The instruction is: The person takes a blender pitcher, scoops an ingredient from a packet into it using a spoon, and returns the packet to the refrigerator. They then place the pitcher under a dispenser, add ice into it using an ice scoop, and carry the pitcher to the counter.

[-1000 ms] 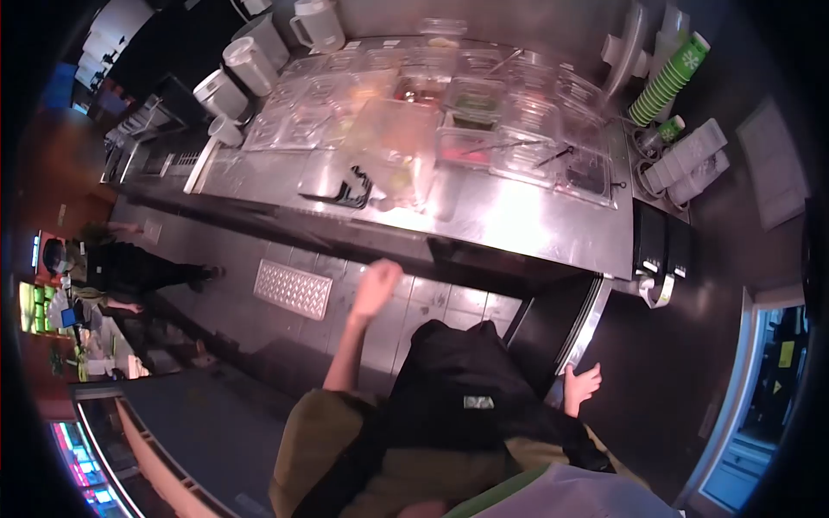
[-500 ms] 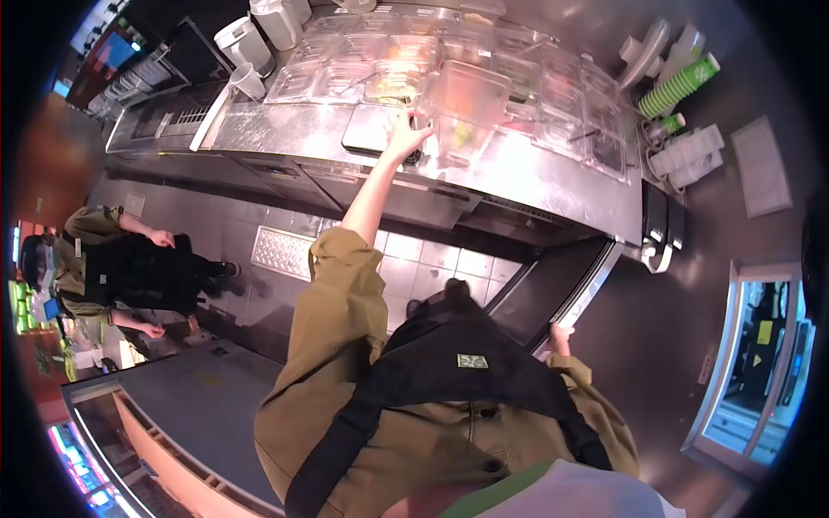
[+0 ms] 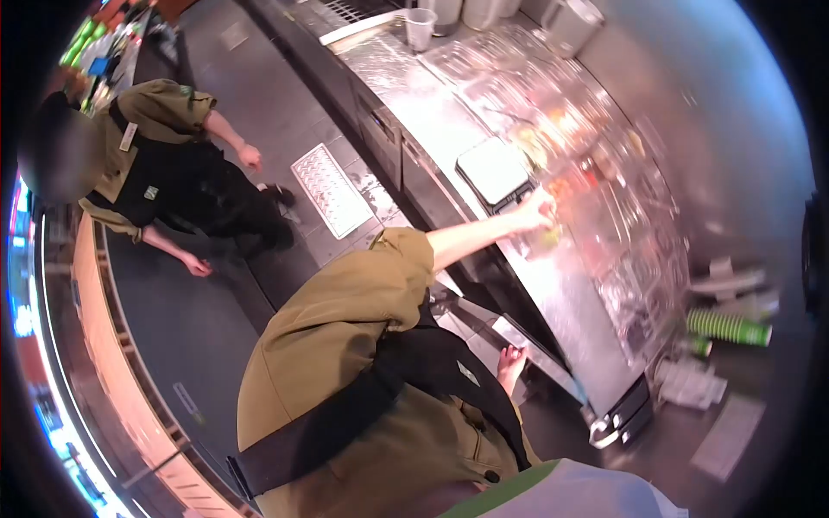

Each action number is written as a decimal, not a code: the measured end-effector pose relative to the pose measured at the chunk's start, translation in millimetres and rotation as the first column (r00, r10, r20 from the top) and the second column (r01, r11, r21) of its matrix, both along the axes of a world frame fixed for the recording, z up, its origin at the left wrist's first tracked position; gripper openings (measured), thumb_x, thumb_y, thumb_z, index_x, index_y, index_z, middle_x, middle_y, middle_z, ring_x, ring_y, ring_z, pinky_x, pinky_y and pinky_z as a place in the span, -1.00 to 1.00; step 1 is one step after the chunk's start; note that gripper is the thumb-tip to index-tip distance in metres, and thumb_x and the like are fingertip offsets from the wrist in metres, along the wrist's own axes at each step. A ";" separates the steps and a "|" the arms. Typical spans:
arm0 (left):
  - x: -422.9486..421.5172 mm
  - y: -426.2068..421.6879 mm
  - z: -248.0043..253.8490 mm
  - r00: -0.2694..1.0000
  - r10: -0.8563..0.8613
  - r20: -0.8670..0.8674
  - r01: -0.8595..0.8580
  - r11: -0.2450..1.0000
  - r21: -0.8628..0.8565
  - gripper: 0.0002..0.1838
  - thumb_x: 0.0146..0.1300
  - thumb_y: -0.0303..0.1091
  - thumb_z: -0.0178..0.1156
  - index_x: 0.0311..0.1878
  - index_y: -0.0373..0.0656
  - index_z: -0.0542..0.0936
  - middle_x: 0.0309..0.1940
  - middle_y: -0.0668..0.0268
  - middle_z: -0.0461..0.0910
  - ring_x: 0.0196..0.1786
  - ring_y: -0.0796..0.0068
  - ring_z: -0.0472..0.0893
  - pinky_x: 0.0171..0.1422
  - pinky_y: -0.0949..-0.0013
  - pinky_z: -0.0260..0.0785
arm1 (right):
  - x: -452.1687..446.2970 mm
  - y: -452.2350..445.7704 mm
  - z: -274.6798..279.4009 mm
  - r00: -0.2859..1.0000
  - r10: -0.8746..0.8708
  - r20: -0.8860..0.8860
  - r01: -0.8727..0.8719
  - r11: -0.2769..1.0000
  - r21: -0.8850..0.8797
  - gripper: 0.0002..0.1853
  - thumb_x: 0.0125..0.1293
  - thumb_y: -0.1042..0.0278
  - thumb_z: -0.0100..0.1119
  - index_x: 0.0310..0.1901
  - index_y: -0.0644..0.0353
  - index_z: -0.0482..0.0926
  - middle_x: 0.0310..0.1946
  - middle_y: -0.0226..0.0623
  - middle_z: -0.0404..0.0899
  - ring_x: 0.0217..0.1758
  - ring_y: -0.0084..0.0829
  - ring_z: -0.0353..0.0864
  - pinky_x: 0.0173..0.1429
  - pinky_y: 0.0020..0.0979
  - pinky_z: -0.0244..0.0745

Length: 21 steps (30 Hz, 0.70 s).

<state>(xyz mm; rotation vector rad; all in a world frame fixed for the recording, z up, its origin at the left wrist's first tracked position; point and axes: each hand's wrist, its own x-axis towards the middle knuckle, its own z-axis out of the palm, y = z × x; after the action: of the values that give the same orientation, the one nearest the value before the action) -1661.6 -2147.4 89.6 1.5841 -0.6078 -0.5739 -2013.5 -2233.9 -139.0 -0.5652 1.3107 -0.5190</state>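
Observation:
My left hand (image 3: 535, 211) reaches over the steel counter (image 3: 566, 298), its fingers curled at the near edge of the clear food containers (image 3: 596, 186). Blur hides what, if anything, they pinch. Just left of that hand lies a flat device with a pale top and black rim (image 3: 494, 170), which looks like a scale. Low at the counter's front, my right hand (image 3: 511, 364) has its fingers wrapped over the edge of a door (image 3: 544, 361) that stands ajar below the worktop.
A co-worker (image 3: 164, 173) stands at the left with both arms low. Green stacked cups (image 3: 728, 328) are beyond the counter's right end. A clear cup (image 3: 420, 28) stands at the far end. A ridged metal plate (image 3: 332, 190) lies on the floor.
My view has turned and tilted, shifting the counter to the right. The left hand's spread fingers have curled. The door stands nearer the counter, my right hand still on its edge.

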 end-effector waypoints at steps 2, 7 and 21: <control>43.1 -1.1 -19.2 1.000 0.028 -0.009 -0.029 0.982 -0.186 -0.75 -0.28 -0.51 0.20 -0.45 -0.16 0.39 -0.39 0.31 0.31 -0.35 0.48 0.35 -0.30 0.37 0.32 | 30.8 -6.4 8.6 0.991 -0.077 0.106 0.062 0.988 0.139 -0.32 0.23 -0.01 -0.17 0.25 0.16 -0.15 0.07 -0.28 0.26 0.06 -0.30 0.35 0.16 -0.24 0.17; 70.4 80.3 41.5 0.814 -0.227 -0.534 -0.108 0.845 -0.523 -0.64 -0.14 -0.70 0.06 -0.19 -0.25 0.33 -0.31 0.28 0.39 -0.29 0.49 0.49 -0.19 0.51 0.37 | 46.3 -3.7 -36.3 0.981 -0.042 -0.187 0.112 0.918 0.382 -0.67 0.19 0.12 -0.14 -0.22 0.20 0.47 -0.52 -0.28 0.49 -0.38 -0.29 0.53 -0.37 -0.28 0.43; 284.3 393.7 101.5 0.855 0.459 -0.243 -0.519 0.755 -0.401 -0.46 -0.21 -0.66 0.12 -0.04 -0.18 0.28 -0.26 0.35 0.41 -0.16 0.51 0.45 -0.09 0.47 0.34 | 331.6 133.0 -24.0 0.801 0.580 -0.151 -0.540 0.808 0.235 -0.70 0.18 0.19 -0.12 -0.22 0.22 0.47 -0.51 -0.27 0.49 -0.39 -0.33 0.51 -0.34 -0.32 0.41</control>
<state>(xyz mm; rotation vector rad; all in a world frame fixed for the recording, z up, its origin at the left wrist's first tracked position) -1377.3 -1753.7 191.1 1.1740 -0.1798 -0.1128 -1681.9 -2100.9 -162.9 -0.8377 1.2969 0.1645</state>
